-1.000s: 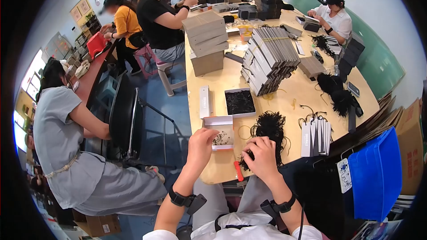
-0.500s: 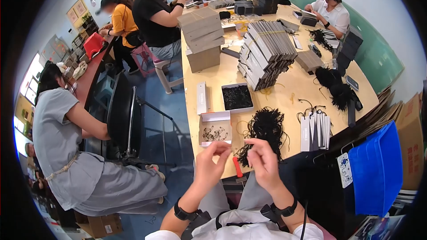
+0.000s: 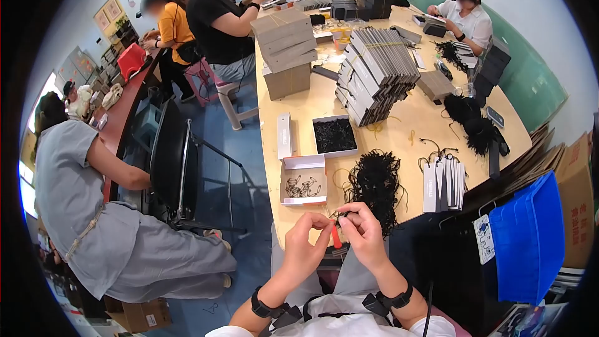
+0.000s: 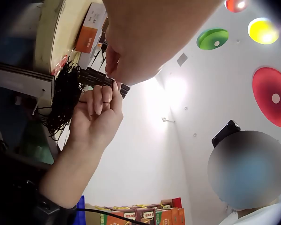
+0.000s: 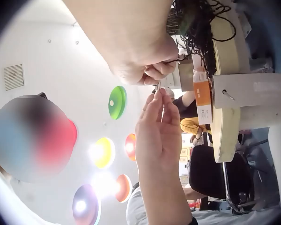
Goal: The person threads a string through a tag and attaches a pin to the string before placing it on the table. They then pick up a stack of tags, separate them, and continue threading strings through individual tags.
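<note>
Both hands meet at the fingertips just off the table's front edge. The left hand [image 3: 306, 242] pinches a tiny thin piece, seen as a glint at the fingertips in the right wrist view. Between thumb and curled fingers, the right hand [image 3: 367, 237] pinches a black cord, whose strand [image 5: 180, 59] trails toward the bundle. Beyond the hands lies the black cord bundle [image 3: 376, 184]. An open white box [image 3: 285, 178] to its left holds small wire-like pieces [image 3: 302, 187]. A red-handled item [image 3: 336, 237] shows behind the fingertips.
Behind stand a box of black bits [image 3: 336, 136], a narrow white box [image 3: 284, 137] and a banded stack of grey strips [image 3: 377, 78]. Corded tags [image 3: 444, 184] lie right, near a blue bin [image 3: 530, 237]. Several people sit or stand around.
The left hand has left the box of small pieces and the right hand the cord bundle. Both have moved back toward the body, and their fingertips have come together.
</note>
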Available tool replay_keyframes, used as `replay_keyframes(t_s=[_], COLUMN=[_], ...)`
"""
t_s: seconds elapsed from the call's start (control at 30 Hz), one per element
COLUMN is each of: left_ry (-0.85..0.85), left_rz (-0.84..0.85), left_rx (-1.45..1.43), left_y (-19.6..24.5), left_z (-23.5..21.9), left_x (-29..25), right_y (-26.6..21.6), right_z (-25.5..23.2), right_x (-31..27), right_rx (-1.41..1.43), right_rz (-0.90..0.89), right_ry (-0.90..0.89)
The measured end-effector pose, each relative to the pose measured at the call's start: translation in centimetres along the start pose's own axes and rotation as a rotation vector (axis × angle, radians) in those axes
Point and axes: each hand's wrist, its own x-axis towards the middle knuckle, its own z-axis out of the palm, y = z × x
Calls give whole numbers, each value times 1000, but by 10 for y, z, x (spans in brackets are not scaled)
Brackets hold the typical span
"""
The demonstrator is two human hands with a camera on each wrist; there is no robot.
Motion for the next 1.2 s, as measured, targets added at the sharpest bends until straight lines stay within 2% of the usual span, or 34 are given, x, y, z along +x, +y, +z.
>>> replay_keyframes(t_s=[0.07,0.2,0.27,0.3,0.37,0.4,0.47,0.57,0.7,0.77,0.83,0.87,0.93,1.03,1.1,1.17,1.2], left_ry=[-7,-26,-33,-33,-14,-13,-34,-92,-48,-17,22,60,115,284,310,316,234], left_rz=[26,45,78,78,-25,-25,-143,-149,-33,13,24,26,15,-14,53,62,75], left_rx=[27,14,10,10,-125,-125,-344,-398,-234,-54,-50,-37,30,66,256,289,214], left_y=[-1,-2,0,-1,-5,-4,-3,-8,-13,-7,-12,-16,-23,-42,-41,-38,-32], left_z=[0,0,0,2,6,7,9,9,13,14,10,4,-15,-40,-53,-52,-47], left_x=[-1,-3,-3,-5,-8,-8,-7,-7,-9,-7,-3,-3,5,14,17,13,9], right_y=[-3,0,0,2,5,7,10,13,14,12,6,3,-9,-15,-20,-22,-20], right_z=[1,0,-4,-6,-10,-12,-15,-18,-19,-19,-36,-47,-69,-97,-98,-88,-81], right_x=[0,1,2,2,3,4,4,5,5,5,10,13,18,22,20,21,17], right_rx=[1,62,131,131,251,251,361,374,370,504,692,731,750,805,742,340,171], right_rz=[53,15,155,155,212,213,234,257,246,283,272,163,19,-160,-157,-75,-34], right_ry=[-10,-1,2,1,-55,-56,-88,-119,-131,-122,-207,-244,-129,-21,29,58,67])
